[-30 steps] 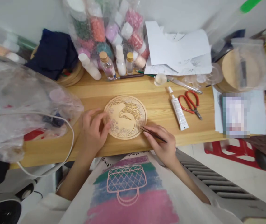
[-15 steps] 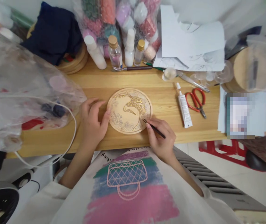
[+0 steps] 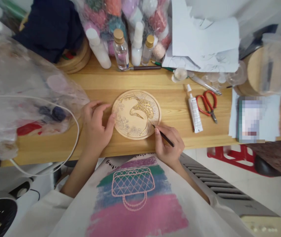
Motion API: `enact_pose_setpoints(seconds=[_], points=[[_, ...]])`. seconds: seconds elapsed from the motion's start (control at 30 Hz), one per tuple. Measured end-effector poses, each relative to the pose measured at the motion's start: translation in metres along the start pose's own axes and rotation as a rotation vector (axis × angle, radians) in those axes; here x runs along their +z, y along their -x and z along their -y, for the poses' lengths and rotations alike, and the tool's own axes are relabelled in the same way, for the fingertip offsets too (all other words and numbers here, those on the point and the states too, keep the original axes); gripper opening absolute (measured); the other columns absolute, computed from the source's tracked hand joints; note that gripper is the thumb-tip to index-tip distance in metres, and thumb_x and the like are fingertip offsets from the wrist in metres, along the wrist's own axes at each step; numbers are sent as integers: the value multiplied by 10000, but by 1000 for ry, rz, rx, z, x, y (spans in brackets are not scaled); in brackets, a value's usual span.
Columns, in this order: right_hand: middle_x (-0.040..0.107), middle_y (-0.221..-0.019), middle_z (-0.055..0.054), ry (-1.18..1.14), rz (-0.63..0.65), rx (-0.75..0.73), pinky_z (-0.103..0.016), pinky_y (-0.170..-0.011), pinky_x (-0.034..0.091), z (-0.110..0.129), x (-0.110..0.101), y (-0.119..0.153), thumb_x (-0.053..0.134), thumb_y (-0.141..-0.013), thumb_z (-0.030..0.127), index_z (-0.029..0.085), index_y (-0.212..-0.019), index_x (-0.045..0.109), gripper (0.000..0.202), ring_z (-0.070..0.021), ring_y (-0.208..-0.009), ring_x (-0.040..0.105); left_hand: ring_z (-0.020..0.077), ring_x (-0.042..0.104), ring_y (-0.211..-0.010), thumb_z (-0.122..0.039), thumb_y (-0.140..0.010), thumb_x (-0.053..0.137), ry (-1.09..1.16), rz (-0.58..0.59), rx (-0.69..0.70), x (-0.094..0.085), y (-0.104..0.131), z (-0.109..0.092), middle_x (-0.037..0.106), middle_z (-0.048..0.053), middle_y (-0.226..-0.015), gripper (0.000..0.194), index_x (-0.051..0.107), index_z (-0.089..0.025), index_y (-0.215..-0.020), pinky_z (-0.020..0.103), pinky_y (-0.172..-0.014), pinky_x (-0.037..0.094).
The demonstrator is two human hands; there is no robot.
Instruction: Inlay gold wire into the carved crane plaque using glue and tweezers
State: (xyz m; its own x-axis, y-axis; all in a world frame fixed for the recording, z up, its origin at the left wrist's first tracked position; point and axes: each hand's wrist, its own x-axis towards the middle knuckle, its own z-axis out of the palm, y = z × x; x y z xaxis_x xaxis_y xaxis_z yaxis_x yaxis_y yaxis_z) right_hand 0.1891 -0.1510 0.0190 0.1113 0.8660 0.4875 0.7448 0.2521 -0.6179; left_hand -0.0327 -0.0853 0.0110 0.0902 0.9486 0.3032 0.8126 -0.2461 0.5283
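Note:
On the wooden table (image 3: 96,80) lies a round pale wooden disc (image 3: 128,121), with a crane drawn in dark lines and partly laid in raised gold. My right hand (image 3: 171,143) pinches a thin dark pen-like tool (image 3: 166,138) at the disc's lower right; its tip is at the lines below the gold wing, though I cannot tell its exact kind. My left hand (image 3: 97,126) rests at the disc's left side with its fingers apart, the thumb at the rim and nothing held.
Right of the disc lie a white tube (image 3: 195,113) and red-handled pliers (image 3: 207,105). Several bottles (image 3: 122,52) stand behind, with a dark-handled tool (image 3: 145,68) before them. Papers (image 3: 204,46) sit back right. A plastic bag (image 3: 63,89) and white cable (image 3: 75,141) are at left.
The view has shifted slightly, so the table items sit a little higher in the picture. Both hands keep nearly the same places at the disc, the tool tip still at its lower right.

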Motion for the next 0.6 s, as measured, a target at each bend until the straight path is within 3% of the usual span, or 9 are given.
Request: enact_pose_setpoints(seconds=[0.6], points=[[741, -843, -52, 9, -38, 4, -314, -705, 579, -2, 2, 2, 651, -847, 81, 201, -958, 666, 164, -177, -767, 701, 281, 540, -1185, -368, -903, 613, -1, 28, -49, 1, -1, -2, 560, 92, -1186, 261, 615, -276, -1147, 497, -1069, 438]])
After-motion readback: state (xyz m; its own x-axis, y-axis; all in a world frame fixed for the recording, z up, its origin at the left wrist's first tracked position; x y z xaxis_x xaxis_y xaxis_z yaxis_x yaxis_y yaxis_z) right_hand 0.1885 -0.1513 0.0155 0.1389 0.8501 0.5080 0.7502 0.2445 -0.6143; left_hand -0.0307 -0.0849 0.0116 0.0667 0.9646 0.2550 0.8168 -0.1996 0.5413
